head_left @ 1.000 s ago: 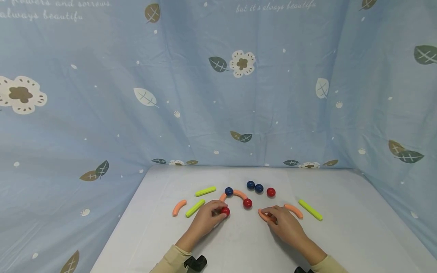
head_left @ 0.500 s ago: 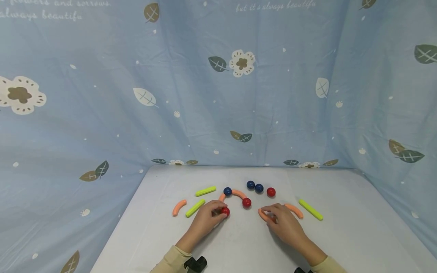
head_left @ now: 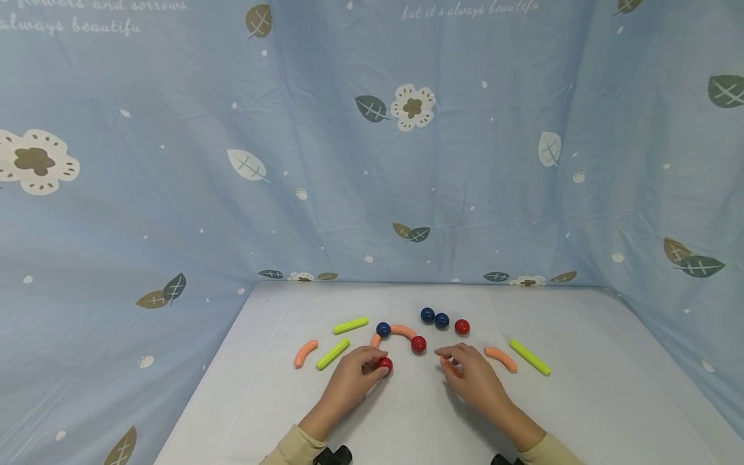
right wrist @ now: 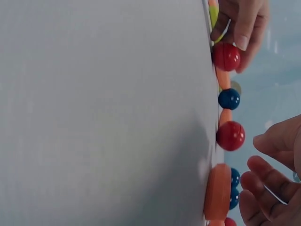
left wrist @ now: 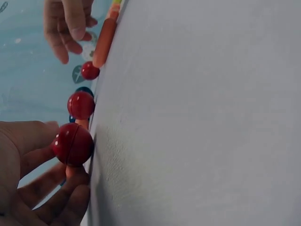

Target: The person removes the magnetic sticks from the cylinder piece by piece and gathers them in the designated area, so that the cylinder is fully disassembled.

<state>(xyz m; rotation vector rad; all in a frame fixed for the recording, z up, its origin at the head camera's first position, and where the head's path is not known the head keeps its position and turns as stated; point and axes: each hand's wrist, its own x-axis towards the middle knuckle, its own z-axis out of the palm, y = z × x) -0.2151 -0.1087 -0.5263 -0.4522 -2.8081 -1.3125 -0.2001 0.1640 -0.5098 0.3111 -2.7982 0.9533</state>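
Note:
My left hand (head_left: 351, 376) pinches a red ball (head_left: 386, 367) at the near end of a curved chain, thumb against it. An orange curved rod (head_left: 375, 340) runs from that ball to a blue ball (head_left: 383, 330). From there another orange curved rod (head_left: 403, 331) leads to a second red ball (head_left: 418, 344). My right hand (head_left: 475, 376) hovers right of the chain with relaxed fingers and nothing in them. Below its fingers a loose orange curved rod (right wrist: 218, 190) lies on the table, mostly hidden by the hand in the head view.
Behind are two blue balls (head_left: 434, 318) and a red ball (head_left: 462, 327). An orange rod (head_left: 501, 359) and a yellow-green rod (head_left: 529, 357) lie right; two yellow-green rods (head_left: 351, 325) and an orange one (head_left: 305, 354) lie left. A patterned curtain (head_left: 325, 194) surrounds the white table (head_left: 610, 387).
The right hand has let go of the orange curved rod and shifted slightly left. The chain's blue ball and far red ball have moved a little left; the left hand's red ball came slightly nearer.

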